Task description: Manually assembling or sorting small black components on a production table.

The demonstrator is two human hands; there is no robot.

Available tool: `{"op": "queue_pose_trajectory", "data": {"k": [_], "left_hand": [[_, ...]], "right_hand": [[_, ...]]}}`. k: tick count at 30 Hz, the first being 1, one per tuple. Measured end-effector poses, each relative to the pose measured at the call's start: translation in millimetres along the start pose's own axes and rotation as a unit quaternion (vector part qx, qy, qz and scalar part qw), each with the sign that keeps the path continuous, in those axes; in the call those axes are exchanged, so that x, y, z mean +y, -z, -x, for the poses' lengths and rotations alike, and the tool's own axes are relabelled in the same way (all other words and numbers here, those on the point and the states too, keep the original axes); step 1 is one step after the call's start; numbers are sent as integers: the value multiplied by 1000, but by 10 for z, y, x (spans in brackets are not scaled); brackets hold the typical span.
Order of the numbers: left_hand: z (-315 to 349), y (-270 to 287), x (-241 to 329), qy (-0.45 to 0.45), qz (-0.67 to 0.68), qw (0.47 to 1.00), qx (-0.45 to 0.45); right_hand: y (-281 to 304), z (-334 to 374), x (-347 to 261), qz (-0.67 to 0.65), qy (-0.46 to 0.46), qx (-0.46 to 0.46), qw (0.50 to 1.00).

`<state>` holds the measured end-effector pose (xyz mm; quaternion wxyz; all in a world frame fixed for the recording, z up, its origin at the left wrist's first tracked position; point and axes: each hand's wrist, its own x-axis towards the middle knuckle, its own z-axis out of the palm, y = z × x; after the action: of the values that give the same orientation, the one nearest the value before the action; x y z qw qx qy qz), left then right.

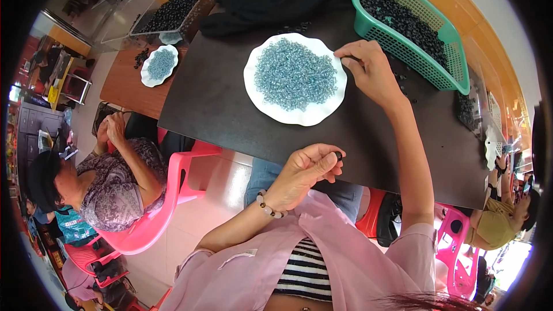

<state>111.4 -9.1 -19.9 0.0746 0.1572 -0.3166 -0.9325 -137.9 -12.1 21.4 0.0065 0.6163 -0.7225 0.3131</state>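
A white plate (296,117) with a wavy rim lies on the dark table, heaped with small, shiny, pale blue-grey clear pieces (295,75). At the plate's right edge is my right hand (374,72), thumb and forefinger drawn together in a pinch. Whatever may be between those fingertips is too small to make out. My left hand (308,173), with a beaded bracelet (268,206) at its wrist, is closed just off the table's near edge. Its thumb and fingers grip a small black piece (339,155), partly hidden by the fingers.
Behind my right hand stands a green plastic basket (429,59) of small black pieces. Black cloth (282,0) lies at the back. To the left are a clear bin (173,14) of black pieces and a smaller white plate (152,82). People sit on both sides; one nearby uses a pink chair (173,207).
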Motion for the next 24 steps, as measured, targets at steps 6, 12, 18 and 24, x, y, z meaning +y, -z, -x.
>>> {"op": "queue_pose_trajectory", "data": {"k": [6, 12, 18, 24], "left_hand": [[-10, 29, 13, 2, 11, 1000, -13], [-14, 53, 8, 4, 2, 1000, -29], [-19, 53, 19, 10, 5, 1000, -28], [-17, 49, 32, 12, 0, 999, -34]], "right_hand": [[-87, -206, 46, 17, 60, -43, 997], [-119, -247, 86, 35, 74, -78, 994], [-88, -241, 36, 46, 46, -79, 995], [-99, -209, 43, -38, -10, -56, 998]]}}
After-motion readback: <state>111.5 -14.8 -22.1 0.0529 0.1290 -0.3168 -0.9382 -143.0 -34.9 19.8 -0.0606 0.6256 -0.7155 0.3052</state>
